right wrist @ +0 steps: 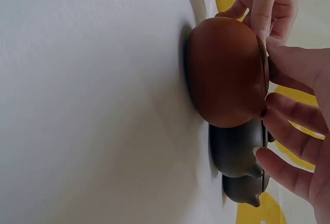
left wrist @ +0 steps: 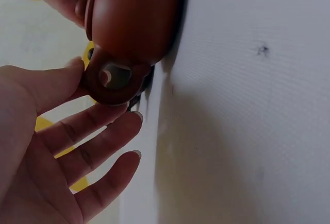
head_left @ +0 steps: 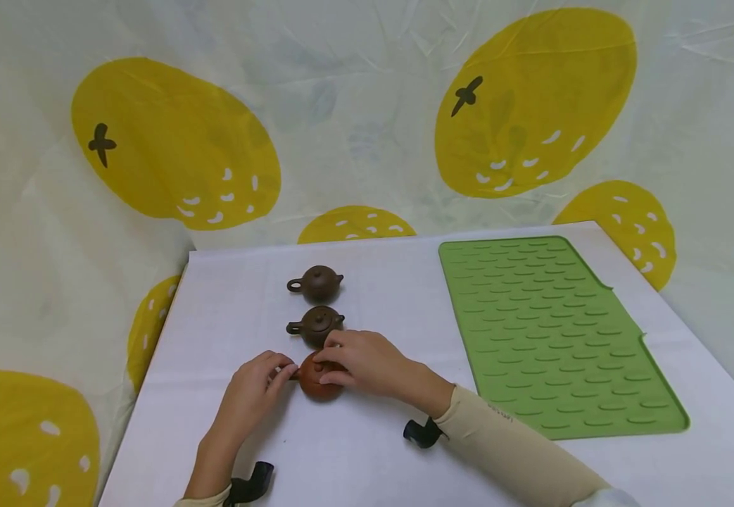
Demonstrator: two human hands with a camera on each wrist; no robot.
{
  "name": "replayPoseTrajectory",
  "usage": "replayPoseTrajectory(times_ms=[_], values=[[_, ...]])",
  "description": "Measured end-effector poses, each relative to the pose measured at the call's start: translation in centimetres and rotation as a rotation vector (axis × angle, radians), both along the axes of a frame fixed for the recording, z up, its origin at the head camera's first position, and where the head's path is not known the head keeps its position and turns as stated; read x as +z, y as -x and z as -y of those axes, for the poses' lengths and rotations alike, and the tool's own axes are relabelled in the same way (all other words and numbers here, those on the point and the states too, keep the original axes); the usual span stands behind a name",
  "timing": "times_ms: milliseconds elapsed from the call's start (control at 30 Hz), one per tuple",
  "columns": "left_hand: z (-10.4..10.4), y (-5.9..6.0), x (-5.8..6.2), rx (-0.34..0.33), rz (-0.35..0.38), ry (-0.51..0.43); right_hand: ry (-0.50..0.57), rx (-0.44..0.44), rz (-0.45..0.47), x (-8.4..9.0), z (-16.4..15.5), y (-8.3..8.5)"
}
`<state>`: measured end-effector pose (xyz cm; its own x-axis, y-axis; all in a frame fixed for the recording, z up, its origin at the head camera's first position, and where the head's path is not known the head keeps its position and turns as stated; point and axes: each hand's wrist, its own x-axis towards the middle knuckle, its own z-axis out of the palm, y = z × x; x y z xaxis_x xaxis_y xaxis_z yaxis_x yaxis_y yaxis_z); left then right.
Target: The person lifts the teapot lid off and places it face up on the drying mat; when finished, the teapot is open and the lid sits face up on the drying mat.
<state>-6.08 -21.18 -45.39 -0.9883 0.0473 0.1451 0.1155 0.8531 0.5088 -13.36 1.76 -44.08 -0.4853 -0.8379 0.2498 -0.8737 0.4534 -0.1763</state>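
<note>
A small reddish-brown teapot (head_left: pixel 317 385) stands upright on the white-covered table, nearest of three in a column. My left hand (head_left: pixel 254 387) pinches its ring handle (left wrist: pixel 109 96) between thumb and fingers, the other fingers spread below in the left wrist view. From the right, my right hand (head_left: pixel 376 362) grips around the top of the same teapot, at its lid and spout side. In the right wrist view the thumb meets the lid's edge and the fingertips lie by the spout. Just behind stands a dark brown teapot (head_left: pixel 319 324), close to the right hand's fingers.
Farther back stands another dark brown teapot (head_left: pixel 319 283), handle to the left and spout to the right like the middle one. A green ridged mat (head_left: pixel 550 338) covers the table's right part. A patterned cloth (head_left: pixel 354 141) hangs behind the table (head_left: pixel 227 296).
</note>
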Motion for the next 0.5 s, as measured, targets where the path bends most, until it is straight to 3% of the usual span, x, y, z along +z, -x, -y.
replayPoseTrajectory(times_ms=[200, 500], values=[[0.21, 0.17, -0.5, -0.025, -0.048, 0.0, 0.052, -0.008, -0.011, -0.02, 0.31, -0.32], [-0.25, 0.31, -0.23, -0.007, -0.035, 0.004, 0.06, -0.007, -0.026, 0.34, 0.72, -0.69]])
